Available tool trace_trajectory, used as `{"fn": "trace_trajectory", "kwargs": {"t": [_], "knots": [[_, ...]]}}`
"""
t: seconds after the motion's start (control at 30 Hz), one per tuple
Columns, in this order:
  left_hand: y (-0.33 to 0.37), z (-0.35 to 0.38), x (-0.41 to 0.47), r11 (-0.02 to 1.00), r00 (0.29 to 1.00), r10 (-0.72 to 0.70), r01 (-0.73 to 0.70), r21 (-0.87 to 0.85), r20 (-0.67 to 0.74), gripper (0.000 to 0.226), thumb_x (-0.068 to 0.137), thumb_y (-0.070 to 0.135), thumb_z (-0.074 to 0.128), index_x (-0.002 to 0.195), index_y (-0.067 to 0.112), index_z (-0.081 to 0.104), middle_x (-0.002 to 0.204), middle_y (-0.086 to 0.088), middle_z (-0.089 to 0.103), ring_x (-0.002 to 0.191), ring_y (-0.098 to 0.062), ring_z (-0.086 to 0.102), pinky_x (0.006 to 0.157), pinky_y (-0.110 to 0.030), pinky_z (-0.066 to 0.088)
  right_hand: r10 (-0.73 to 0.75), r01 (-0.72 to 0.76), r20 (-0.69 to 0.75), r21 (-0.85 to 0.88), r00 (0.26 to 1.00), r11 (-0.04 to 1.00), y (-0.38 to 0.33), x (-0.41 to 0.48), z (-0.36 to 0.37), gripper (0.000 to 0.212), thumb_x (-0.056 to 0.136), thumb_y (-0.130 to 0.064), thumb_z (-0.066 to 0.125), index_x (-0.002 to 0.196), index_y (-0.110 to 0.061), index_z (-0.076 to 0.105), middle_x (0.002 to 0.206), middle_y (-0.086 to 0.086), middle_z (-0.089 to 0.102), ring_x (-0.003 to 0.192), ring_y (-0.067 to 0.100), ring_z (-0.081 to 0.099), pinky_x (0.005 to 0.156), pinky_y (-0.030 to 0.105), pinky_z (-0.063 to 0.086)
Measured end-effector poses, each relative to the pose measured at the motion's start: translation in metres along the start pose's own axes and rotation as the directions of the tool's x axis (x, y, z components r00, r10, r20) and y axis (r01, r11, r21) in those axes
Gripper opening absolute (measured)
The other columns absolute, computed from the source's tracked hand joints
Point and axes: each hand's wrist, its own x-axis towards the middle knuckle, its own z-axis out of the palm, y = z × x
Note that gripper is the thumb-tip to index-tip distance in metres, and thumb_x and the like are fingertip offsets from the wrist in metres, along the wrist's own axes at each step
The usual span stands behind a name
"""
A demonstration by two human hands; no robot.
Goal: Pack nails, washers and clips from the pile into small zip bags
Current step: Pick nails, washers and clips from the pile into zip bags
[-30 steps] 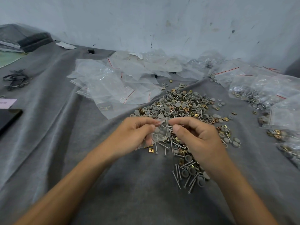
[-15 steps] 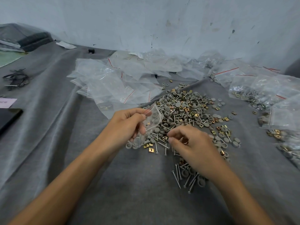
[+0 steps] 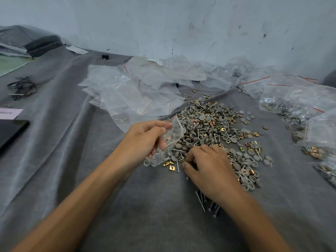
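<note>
Flat, diffuse, cool light, moderately bright, no hard shadows, only soft shade in the cloth [image 3: 60, 142] folds and under the right hand [image 3: 209, 166]; faint glints on the empty bags [image 3: 127, 95]; pile [image 3: 209, 124] sharp, forearms and far corners soft, fisheye bending the wall [image 3: 181, 24] line at the edges.

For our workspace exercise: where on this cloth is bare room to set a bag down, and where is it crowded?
Bare cloth lies between the phone and the left hand, and between the forearms. Crowded: the pile, empty bags behind it, filled bags at right.
</note>
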Motion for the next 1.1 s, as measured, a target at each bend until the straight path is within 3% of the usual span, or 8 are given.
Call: {"fn": "trace_trajectory", "kwargs": {"t": [0.2, 0.33, 0.67, 0.87, 0.97, 1.1], "knots": [[-0.002, -0.002, 0.001, 1.0, 1.0, -0.004, 0.004, 0.009, 0.005, 0.027, 0.103, 0.014, 0.051, 0.106, 0.023, 0.076, 0.058, -0.002, 0.063, 0.043, -0.008, 0.044, 0.04, -0.018, 0.038, 0.004, -0.004, 0.029, -0.004, 1.0, 1.0, 0.005, -0.002, -0.003, 0.018, 0.098, -0.052, 0.053, 0.107, -0.038, 0.059, 0.103, -0.018, 0.053, 0.104, 0.013, 0.043, 0.097, 0.035, 0.037], [-0.003, -0.001, 0.001, 1.0, 1.0, -0.003, 0.003, 0.011, 0.006, 0.026, 0.103, 0.013, 0.051, 0.107, 0.023, 0.075, 0.058, -0.002, 0.063, 0.042, -0.007, 0.044, 0.039, -0.017, 0.038, -0.025, 0.024, 0.039, 0.006, 0.999, 1.0, 0.005, -0.004, -0.008, 0.011, 0.1, -0.044, 0.055, 0.102, -0.037, 0.062, 0.104, -0.017, 0.059, 0.104, 0.013, 0.045, 0.097, 0.037, 0.038], [-0.003, 0.0, 0.001, 1.0, 1.0, -0.005, 0.005, 0.01, 0.006, 0.027, 0.103, 0.013, 0.051, 0.105, 0.023, 0.076, 0.058, -0.002, 0.063, 0.042, -0.007, 0.044, 0.039, -0.017, 0.038, -0.047, 0.056, 0.149, -0.051, 0.988, 0.997, 0.007, -0.008, -0.013, 0.015, 0.102, -0.051, 0.041, 0.097, -0.037, 0.043, 0.103, -0.015, 0.047, 0.1, 0.012, 0.037, 0.095, 0.035, 0.035], [-0.005, 0.0, 0.002, 1.0, 1.0, -0.002, 0.002, 0.01, 0.006, 0.026, 0.102, 0.013, 0.051, 0.103, 0.023, 0.076, 0.058, -0.003, 0.063, 0.042, -0.008, 0.043, 0.04, -0.017, 0.038, -0.075, 0.089, 0.139, -0.096, 0.987, 0.991, 0.007, -0.008, -0.011, 0.017, 0.106, -0.048, 0.033, 0.099, -0.033, 0.039, 0.104, -0.012, 0.044, 0.1, 0.014, 0.035, 0.095, 0.036, 0.033], [-0.006, 0.0, 0.003, 1.0, 1.0, 0.0, 0.0, 0.01, 0.008, 0.026, 0.102, 0.014, 0.052, 0.103, 0.023, 0.077, 0.058, -0.003, 0.063, 0.043, -0.008, 0.043, 0.04, -0.018, 0.038, -0.084, 0.084, 0.077, 0.007, 0.993, 0.996, 0.007, -0.008, -0.011, 0.019, 0.107, -0.046, 0.03, 0.097, -0.032, 0.04, 0.099, -0.014, 0.048, 0.095, 0.013, 0.041, 0.088, 0.034, 0.036], [-0.007, 0.0, 0.003, 1.0, 1.0, 0.006, -0.006, 0.025, 0.006, 0.027, 0.102, 0.015, 0.052, 0.102, 0.025, 0.077, 0.058, -0.002, 0.064, 0.043, -0.007, 0.044, 0.04, -0.018, 0.038, -0.007, 0.047, -0.102, 0.398, 0.995, 0.916, 0.01, -0.005, -0.016, 0.018, 0.103, -0.046, 0.04, 0.092, -0.035, 0.049, 0.069, -0.008, 0.058, 0.06, 0.004, 0.052, 0.051, 0.022, 0.039]]}}
